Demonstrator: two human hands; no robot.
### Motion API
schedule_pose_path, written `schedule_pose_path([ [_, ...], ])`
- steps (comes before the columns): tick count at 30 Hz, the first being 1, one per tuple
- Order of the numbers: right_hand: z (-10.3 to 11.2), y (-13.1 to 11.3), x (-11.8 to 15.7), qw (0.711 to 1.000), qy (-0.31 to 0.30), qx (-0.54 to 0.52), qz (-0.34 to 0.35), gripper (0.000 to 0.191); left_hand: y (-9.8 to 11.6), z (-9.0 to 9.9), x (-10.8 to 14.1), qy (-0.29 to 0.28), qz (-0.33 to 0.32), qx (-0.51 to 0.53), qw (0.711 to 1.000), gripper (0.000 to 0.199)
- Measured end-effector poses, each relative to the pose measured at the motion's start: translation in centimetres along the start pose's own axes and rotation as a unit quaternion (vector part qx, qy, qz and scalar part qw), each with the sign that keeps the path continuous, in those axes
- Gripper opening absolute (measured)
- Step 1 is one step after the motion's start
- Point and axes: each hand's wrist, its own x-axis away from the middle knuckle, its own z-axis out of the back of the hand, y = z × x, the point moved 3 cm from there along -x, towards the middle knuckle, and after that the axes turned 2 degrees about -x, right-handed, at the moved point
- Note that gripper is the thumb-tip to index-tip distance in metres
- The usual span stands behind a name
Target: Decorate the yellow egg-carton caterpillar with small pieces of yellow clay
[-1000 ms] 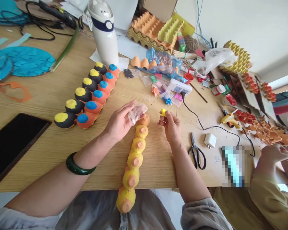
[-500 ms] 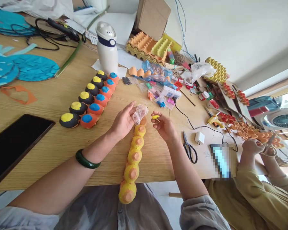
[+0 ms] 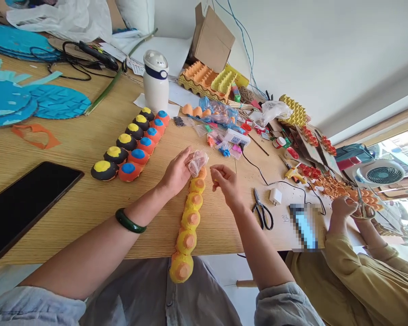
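Observation:
My left hand (image 3: 179, 171) is closed on a crumpled clear plastic wrapper (image 3: 197, 164), held over the far end of a strip of egg-carton cups. Yellow material coats the cups of that strip (image 3: 191, 219), leaving orange tops bare; its near end juts past the table edge over my lap. To the right of the strip, my right hand (image 3: 227, 184) has its fingertips pinched together. A speck of yellow clay shows between them, mostly hidden by the fingers. Left of my hands stand two finished-looking rows: black cups with yellow tops (image 3: 116, 155) and orange cups with blue tops (image 3: 138, 156).
A black tablet (image 3: 30, 203) lies at left, a white bottle (image 3: 156, 83) behind the rows. Scissors (image 3: 262, 210), a white charger (image 3: 275, 196) and a yellow glue gun (image 3: 295, 174) with its cable lie right. A co-worker's hands (image 3: 345, 207) hold scissors at far right.
My right fingers have curled inward, so the yellow clay that showed plainly is now mostly covered. My left hand keeps the wrapper in nearly the same place. The view has shifted slightly.

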Motion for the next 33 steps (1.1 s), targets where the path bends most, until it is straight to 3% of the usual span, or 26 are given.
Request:
schedule_pose_path([
  [4,-2.1,0.1,0.3,0.977,0.01,0.183,0.109,0.033,-0.5,-0.4,0.5,-0.035,0.006,-0.007,0.999,0.021],
  [7,-2.6,0.4,-0.1,0.952,0.037,0.268,0.142,0.021,-0.7,-0.6,0.7,-0.037,0.006,-0.013,0.999,0.026],
  [12,-1.9,1.2,-1.0,0.981,0.047,0.161,0.093,0.029,-0.9,-0.6,0.7,-0.054,0.027,-0.046,0.997,0.059],
  [15,-1.7,1.5,-1.1,0.995,0.023,0.087,0.049,0.04,-1.1,-0.3,0.6,-0.069,0.025,-0.072,0.995,0.066],
  [18,-1.7,1.5,-0.9,0.998,0.009,0.058,0.035,0.043,-1.2,0.1,0.3,-0.064,0.0,-0.113,0.992,0.064],
  [24,-1.2,1.2,-0.8,0.99,-0.005,0.128,0.065,0.043,-0.8,1.0,-0.2,-0.014,-0.053,-0.211,0.976,0.028],
  [30,-0.9,1.1,-0.7,0.978,0.003,0.186,0.092,0.035,-0.6,1.4,-0.3,0.014,-0.063,-0.214,0.975,0.03],
  [33,-0.3,1.5,-1.3,0.986,0.016,0.152,0.071,0.033,-0.6,1.5,-0.5,0.008,-0.057,-0.213,0.975,0.037],
])
